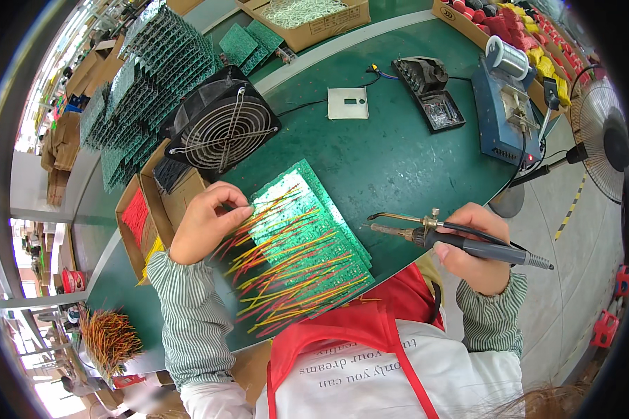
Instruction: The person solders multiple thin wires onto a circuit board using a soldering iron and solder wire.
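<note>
My left hand (213,218) is closed in a pinch at the upper left edge of a green circuit board (297,241). Between thumb and forefinger it seems to hold the end of a thin wire, colour unclear. Rows of red and yellow wires (286,269) lie across the board, and many overhang its left side. A second board shows beneath its right edge. My right hand (476,244) grips a grey soldering iron (479,246) with a brass feed tube on top. Its tip points left, just right of the boards and apart from them.
A black fan with a wire guard (223,129) stands behind the boards, beside stacked circuit boards (154,77). Cartons of red wires (135,218) and dark wires stand left. At back right are a blue soldering station (500,122), solder spool (508,59) and black tray (444,112).
</note>
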`<state>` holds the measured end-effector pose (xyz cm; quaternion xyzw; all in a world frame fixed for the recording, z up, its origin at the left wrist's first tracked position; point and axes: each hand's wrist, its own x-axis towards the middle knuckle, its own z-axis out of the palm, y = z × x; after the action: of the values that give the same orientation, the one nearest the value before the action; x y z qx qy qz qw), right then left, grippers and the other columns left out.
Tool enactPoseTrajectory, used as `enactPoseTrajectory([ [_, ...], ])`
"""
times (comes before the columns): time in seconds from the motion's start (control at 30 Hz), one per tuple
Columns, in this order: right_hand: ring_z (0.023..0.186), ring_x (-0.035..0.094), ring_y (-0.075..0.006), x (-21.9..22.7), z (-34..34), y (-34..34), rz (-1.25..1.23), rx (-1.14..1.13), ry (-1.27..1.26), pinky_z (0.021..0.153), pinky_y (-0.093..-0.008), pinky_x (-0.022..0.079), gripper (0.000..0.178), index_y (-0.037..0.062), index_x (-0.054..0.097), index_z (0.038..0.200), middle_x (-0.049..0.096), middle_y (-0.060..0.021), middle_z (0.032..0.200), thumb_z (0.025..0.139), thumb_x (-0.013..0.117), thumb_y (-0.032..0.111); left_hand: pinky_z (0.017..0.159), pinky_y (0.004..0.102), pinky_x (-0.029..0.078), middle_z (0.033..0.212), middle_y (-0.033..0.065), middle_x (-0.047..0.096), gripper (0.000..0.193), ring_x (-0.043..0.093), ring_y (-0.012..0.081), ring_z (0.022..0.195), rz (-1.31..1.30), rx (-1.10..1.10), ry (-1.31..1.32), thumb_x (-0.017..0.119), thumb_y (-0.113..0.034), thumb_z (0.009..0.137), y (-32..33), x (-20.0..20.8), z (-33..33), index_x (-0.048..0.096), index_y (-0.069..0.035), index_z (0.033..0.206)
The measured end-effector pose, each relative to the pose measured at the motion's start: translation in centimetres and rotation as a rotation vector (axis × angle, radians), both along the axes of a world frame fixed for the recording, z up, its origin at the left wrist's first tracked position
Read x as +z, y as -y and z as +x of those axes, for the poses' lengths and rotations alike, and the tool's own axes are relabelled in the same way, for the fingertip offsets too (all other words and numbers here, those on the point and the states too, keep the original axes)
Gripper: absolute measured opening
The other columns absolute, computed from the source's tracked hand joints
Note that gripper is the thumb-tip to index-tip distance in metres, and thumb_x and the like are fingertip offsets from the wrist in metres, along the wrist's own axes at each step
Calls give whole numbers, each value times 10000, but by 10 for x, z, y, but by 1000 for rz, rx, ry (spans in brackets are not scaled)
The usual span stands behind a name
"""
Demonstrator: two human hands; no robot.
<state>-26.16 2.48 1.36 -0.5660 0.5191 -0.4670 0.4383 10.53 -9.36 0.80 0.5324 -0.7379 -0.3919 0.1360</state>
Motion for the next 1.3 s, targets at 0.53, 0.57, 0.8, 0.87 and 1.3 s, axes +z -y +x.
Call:
enactPoseTrajectory([
  [0.53,526,493,-85,-6,17,-4,5,-53,-10,491,-223,389,219,5,551,829,545,-25,643,723,694,132,726,219,496,937,24,573,187,576,92,803,-10,640,-871,596,-14,863,-151,30,120,515,-28,1030],
  [0.57,516,494,-88,-6,15,-5,3,-36,-15,481,-221,387,204,7,537,835,543,-35,642,733,670,122,686,218,501,926,17,578,179,580,88,793,-119,733,-840,582,-27,875,-162,35,142,517,-35,1041],
  [0.8,502,473,-81,-4,24,-3,92,-15,-44,460,-208,375,171,55,483,876,534,-48,663,789,597,147,742,239,510,1039,91,602,255,593,146,864,-832,1191,-821,548,-42,903,-289,84,333,506,-1,1151],
  [0.87,503,475,-80,-6,26,1,96,-5,-57,460,-207,382,166,61,484,881,537,-49,668,789,592,149,836,296,526,1077,140,588,282,602,195,898,-1058,1365,-792,544,-42,911,-329,90,388,468,30,1174],
  [1.3,478,468,-86,-4,38,13,112,-35,-127,440,-215,370,210,63,488,889,524,-45,638,780,618,186,885,359,546,1172,239,496,483,580,371,1036,-854,1740,-940,422,139,834,-408,30,512,310,128,1304],
])
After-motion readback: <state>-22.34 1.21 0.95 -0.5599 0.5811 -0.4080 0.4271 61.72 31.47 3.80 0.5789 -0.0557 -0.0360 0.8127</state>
